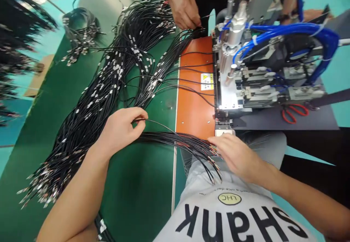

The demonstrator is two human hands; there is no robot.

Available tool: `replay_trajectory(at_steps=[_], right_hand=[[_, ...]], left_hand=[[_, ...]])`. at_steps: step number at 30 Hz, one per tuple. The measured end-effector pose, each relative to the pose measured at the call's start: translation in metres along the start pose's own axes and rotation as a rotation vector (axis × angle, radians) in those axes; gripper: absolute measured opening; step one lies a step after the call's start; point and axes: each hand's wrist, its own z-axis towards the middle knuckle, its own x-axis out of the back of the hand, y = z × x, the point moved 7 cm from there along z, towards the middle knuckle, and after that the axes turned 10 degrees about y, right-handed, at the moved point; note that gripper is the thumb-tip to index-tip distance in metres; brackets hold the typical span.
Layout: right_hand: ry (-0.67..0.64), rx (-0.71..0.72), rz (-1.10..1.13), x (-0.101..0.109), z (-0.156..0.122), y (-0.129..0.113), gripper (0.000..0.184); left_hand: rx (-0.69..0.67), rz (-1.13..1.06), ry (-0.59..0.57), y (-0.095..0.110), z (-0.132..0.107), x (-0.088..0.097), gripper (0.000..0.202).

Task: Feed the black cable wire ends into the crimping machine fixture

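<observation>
My left hand is closed in a pinch on a thin black cable. That cable arcs rightward toward the orange plate. Below it, a bundle of black cables crosses the table edge, its stripped, coloured wire ends hanging above my lap. My right hand is beside those ends, just under the front corner of the machine. Its fingers are pressed together, and whatever lies between the fingertips is hidden. Several cables run over the orange plate into the clamping machine.
A large heap of black cables with white tags covers much of the green table. Across from me, another person's hand holds cable ends. Red-handled scissors lie by the machine, under blue air hoses. A grey cable coil sits far left.
</observation>
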Motion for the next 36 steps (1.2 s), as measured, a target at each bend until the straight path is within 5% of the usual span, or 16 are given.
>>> replay_trajectory(at_steps=[4,7,9,12,15,18,22,25,29,32,36], right_hand=[[-0.013,-0.071,0.119,-0.008,-0.007,-0.005,0.037],[-0.002,-0.147,0.21,-0.009,-0.013,-0.001,0.036],[-0.007,-0.185,0.251,-0.009,-0.018,0.003,0.038],[-0.04,-0.192,0.291,-0.008,-0.022,0.003,0.041],[-0.12,-0.205,0.3,-0.011,-0.023,0.0,0.041],[-0.141,-0.222,0.338,-0.006,-0.024,0.002,0.038],[0.218,-0.471,0.321,0.028,-0.024,0.04,0.022],[0.426,-0.599,0.377,0.042,-0.022,0.063,0.027],[0.425,-0.617,0.58,0.03,-0.007,0.07,0.022],[0.417,-0.61,0.645,0.023,-0.002,0.069,0.018],[0.411,-0.38,0.34,0.039,-0.002,0.061,0.015]], left_hand=[[-0.116,0.044,0.029,0.078,0.002,-0.021,0.02],[-0.47,0.055,-0.259,0.151,-0.013,-0.062,0.017],[-0.635,-0.112,-0.485,0.171,-0.025,-0.072,0.017],[-0.534,-0.392,-0.615,0.15,-0.015,-0.058,0.018],[-0.257,-0.515,-0.304,0.11,0.02,-0.036,0.018],[-0.154,-0.572,-0.105,0.1,0.033,-0.048,0.016],[-0.141,-0.617,-0.163,0.114,0.028,-0.09,0.017],[-0.144,-0.6,-0.161,0.117,0.024,-0.099,0.017],[-0.189,-0.443,-0.14,0.13,0.021,-0.097,0.02],[-0.298,-0.278,-0.173,0.161,0.019,-0.1,0.023],[-0.366,-0.384,-0.34,0.198,0.021,-0.105,0.028]])
